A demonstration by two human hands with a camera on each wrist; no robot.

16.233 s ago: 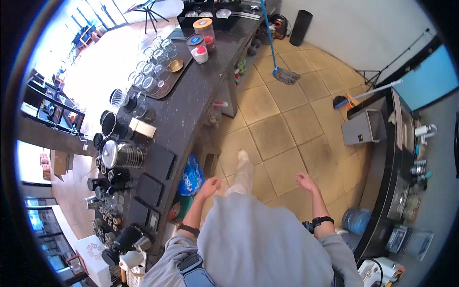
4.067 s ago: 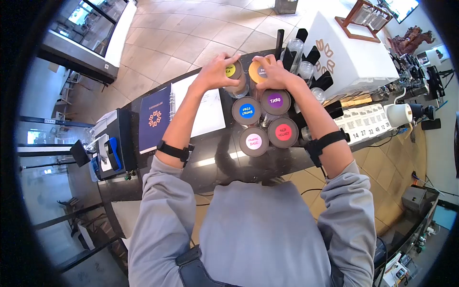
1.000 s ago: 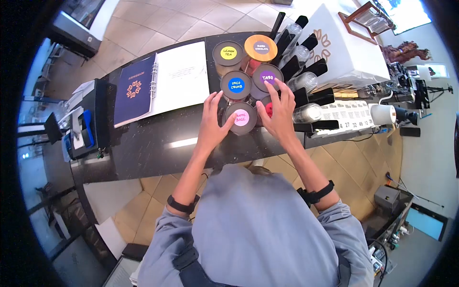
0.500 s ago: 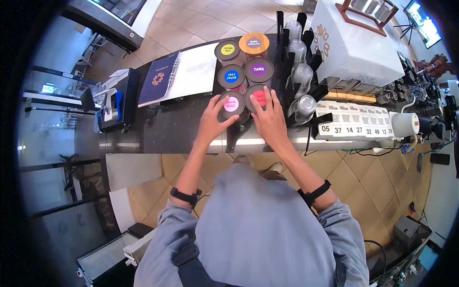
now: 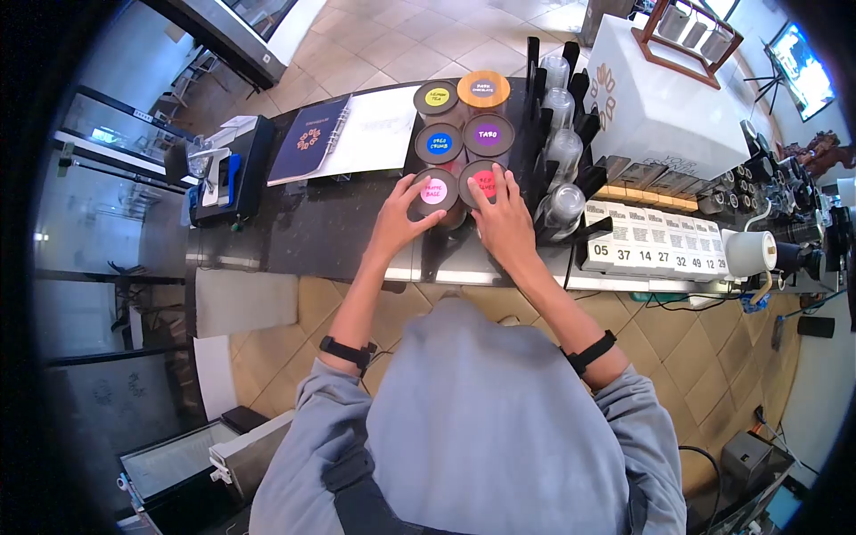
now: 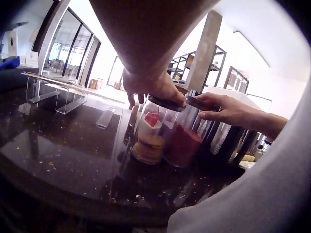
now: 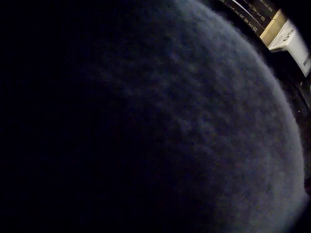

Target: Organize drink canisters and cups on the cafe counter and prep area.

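Six lidded jars stand in two columns in the head view. At the near end, my left hand (image 5: 399,217) curls its thumb and fingers round the lid of the frappe base jar (image 5: 434,191). Beside it, my right hand (image 5: 506,223) holds the red velvet jar (image 5: 482,181) by its lid. Behind these are the oreo crumb jar (image 5: 440,143) and taro jar (image 5: 489,135), then lemon tea (image 5: 437,97) and dark chocolate (image 5: 483,87). The left wrist view shows both hands (image 6: 153,86) (image 6: 231,112) at the lids from the side; grey blur fills most of the right wrist view.
An open binder (image 5: 366,134) lies left of the jars. Clear containers with black handles (image 5: 563,203) line their right side. Farther right are numbered cards (image 5: 655,245), a white box (image 5: 664,107) and a white cup (image 5: 751,252). A black tray (image 5: 245,183) stands at left.
Both hands have come from the far lemon tea and dark chocolate jars to the two nearest ones. The red velvet and taro jars now line up more evenly beside the left column.
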